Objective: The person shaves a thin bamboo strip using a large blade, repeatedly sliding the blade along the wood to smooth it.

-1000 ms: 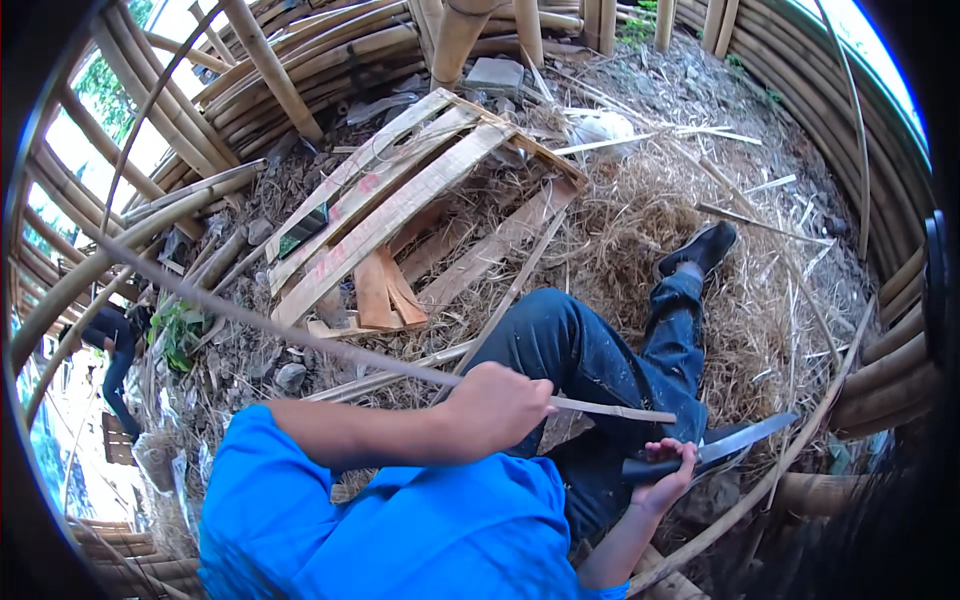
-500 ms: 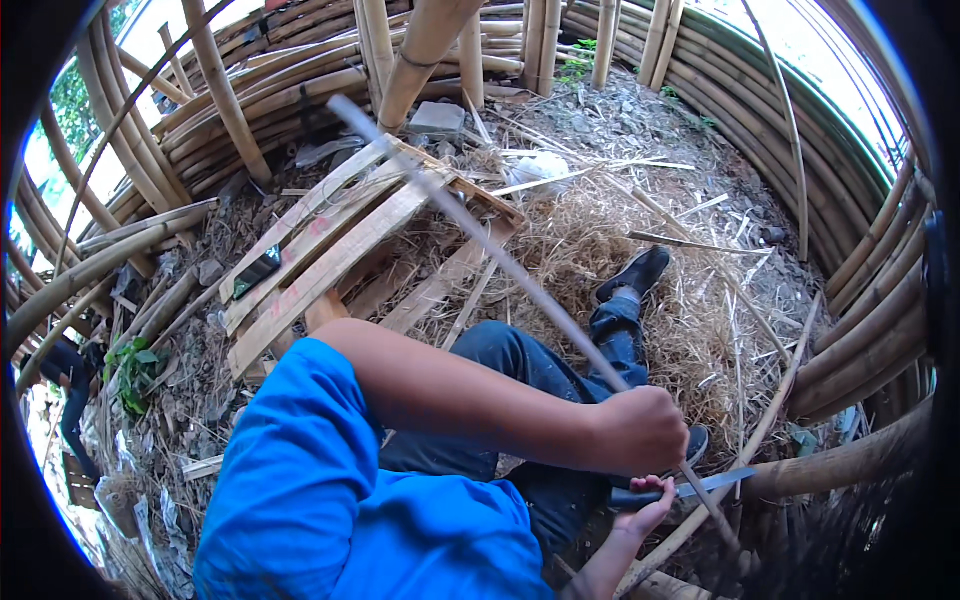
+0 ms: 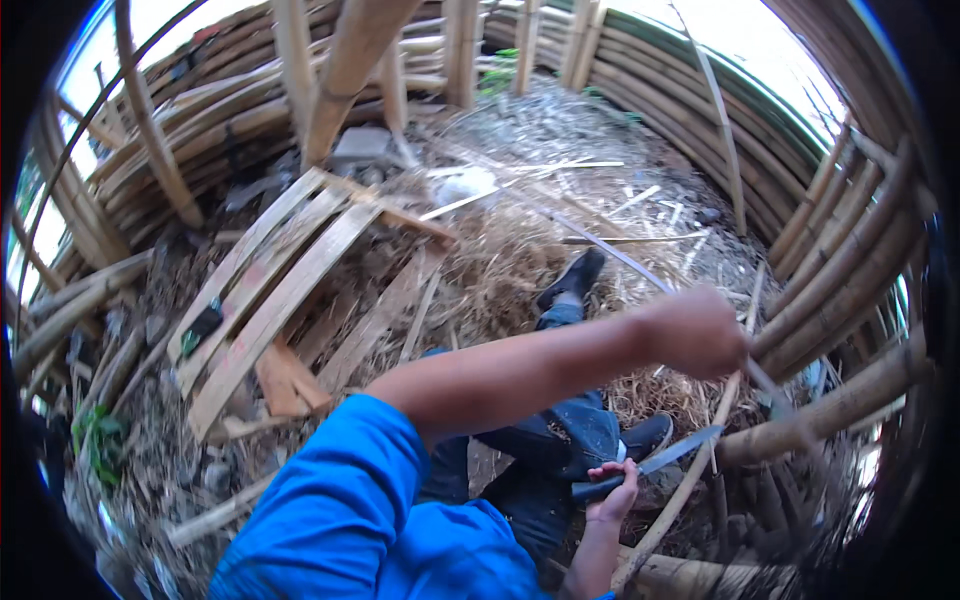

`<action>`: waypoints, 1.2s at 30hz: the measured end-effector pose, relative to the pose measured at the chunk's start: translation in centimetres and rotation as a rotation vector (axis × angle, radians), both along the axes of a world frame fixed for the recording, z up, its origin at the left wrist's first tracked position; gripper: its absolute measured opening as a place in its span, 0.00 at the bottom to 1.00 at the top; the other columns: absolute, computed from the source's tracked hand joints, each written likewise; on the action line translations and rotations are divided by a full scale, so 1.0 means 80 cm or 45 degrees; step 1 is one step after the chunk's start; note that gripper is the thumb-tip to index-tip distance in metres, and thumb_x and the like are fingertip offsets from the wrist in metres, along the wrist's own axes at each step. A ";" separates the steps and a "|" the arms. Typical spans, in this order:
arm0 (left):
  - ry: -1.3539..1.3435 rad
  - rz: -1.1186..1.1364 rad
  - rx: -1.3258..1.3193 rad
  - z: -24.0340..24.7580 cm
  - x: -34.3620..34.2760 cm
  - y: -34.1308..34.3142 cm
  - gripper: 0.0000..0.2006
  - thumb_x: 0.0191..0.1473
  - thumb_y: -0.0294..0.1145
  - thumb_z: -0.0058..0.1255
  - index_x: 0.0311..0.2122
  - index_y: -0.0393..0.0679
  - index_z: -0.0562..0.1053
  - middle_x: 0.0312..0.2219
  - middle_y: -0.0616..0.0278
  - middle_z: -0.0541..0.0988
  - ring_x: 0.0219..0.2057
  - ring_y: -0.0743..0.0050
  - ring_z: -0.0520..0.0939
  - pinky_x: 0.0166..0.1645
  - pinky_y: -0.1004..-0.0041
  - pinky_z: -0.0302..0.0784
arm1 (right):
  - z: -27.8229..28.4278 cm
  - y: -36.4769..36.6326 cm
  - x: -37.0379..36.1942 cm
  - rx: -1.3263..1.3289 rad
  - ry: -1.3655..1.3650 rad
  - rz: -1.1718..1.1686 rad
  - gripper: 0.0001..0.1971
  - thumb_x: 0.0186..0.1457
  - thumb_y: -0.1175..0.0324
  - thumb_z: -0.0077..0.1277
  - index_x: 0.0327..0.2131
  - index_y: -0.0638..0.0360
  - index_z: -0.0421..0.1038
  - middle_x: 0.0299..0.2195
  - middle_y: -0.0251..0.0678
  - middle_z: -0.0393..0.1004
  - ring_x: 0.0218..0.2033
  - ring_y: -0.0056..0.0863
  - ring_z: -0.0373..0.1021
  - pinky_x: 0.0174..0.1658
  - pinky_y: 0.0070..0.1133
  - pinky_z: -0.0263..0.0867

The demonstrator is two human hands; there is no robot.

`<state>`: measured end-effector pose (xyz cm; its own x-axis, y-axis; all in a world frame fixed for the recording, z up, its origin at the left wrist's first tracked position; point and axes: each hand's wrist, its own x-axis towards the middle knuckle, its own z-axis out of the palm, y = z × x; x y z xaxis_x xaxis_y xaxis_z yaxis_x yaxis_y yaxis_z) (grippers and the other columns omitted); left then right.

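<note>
My left hand (image 3: 703,332) reaches across from the left, closed in a fist around a long thin bamboo strip (image 3: 770,388). The strip slants from the straw-strewn ground ahead past the fist to the lower right, and motion blurs its near end. Lower down, my right hand (image 3: 615,490) has its fingers curled on the dark handle of a knife (image 3: 680,450). The knife's blade points right and slightly up, below the left fist and apart from it. My legs in dark trousers stretch out beneath both hands.
A slatted wooden frame (image 3: 283,283) lies at the left, with a small dark flat object (image 3: 203,328) on it. Straw and shavings (image 3: 500,265) cover the ground ahead. A thick bamboo pole (image 3: 830,410) and a thinner pole stand close at the right. Stacked bamboo walls surround the area.
My left fist has moved up and right, away from the knife, and the strip's far end has swung right and down. The knife stays in my right hand. The view has shifted right.
</note>
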<state>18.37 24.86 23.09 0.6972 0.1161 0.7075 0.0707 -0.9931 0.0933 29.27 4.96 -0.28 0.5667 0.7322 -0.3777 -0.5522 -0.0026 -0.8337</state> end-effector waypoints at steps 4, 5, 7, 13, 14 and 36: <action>-0.397 0.098 -0.344 0.020 -0.009 0.056 0.09 0.47 0.33 0.52 0.25 0.38 0.75 0.14 0.53 0.72 0.18 0.52 0.75 0.25 0.62 0.68 | -0.006 0.007 -0.003 0.066 0.060 0.058 0.13 0.57 0.61 0.42 0.24 0.58 0.64 0.19 0.39 0.69 0.19 0.34 0.68 0.28 0.32 0.69; -0.519 0.117 -0.490 0.017 -0.012 0.070 0.10 0.50 0.34 0.50 0.25 0.38 0.74 0.13 0.51 0.71 0.16 0.54 0.72 0.24 0.64 0.67 | -0.003 0.011 -0.009 0.071 0.058 0.066 0.12 0.57 0.62 0.42 0.23 0.59 0.64 0.19 0.40 0.69 0.18 0.34 0.68 0.27 0.32 0.69; -0.743 0.167 -0.609 0.006 -0.025 0.090 0.13 0.54 0.34 0.48 0.24 0.36 0.73 0.11 0.55 0.69 0.13 0.64 0.67 0.21 0.68 0.62 | 0.004 0.014 -0.016 0.079 0.078 0.104 0.11 0.56 0.64 0.44 0.23 0.59 0.64 0.18 0.41 0.69 0.17 0.35 0.68 0.25 0.33 0.70; -1.145 0.112 -0.824 -0.002 -0.062 0.119 0.21 0.62 0.36 0.40 0.15 0.44 0.61 0.12 0.76 0.58 0.16 0.89 0.55 0.21 0.77 0.46 | 0.019 0.025 -0.026 0.188 0.121 0.181 0.07 0.55 0.66 0.45 0.26 0.57 0.63 0.19 0.43 0.71 0.17 0.37 0.70 0.23 0.33 0.70; -1.166 0.129 -0.825 0.004 -0.072 0.109 0.21 0.62 0.37 0.39 0.15 0.45 0.60 0.12 0.76 0.57 0.16 0.88 0.54 0.21 0.77 0.47 | 0.022 0.025 -0.031 0.211 0.147 0.162 0.07 0.55 0.66 0.45 0.26 0.57 0.63 0.19 0.43 0.71 0.17 0.37 0.70 0.23 0.33 0.70; -1.731 0.169 -1.026 -0.148 -0.255 -0.126 0.18 0.64 0.47 0.32 0.24 0.50 0.51 0.18 0.72 0.48 0.21 0.79 0.51 0.29 0.76 0.51 | 0.011 0.039 -0.065 0.216 0.032 0.345 0.04 0.57 0.69 0.45 0.30 0.55 0.61 0.19 0.41 0.72 0.18 0.32 0.71 0.25 0.25 0.69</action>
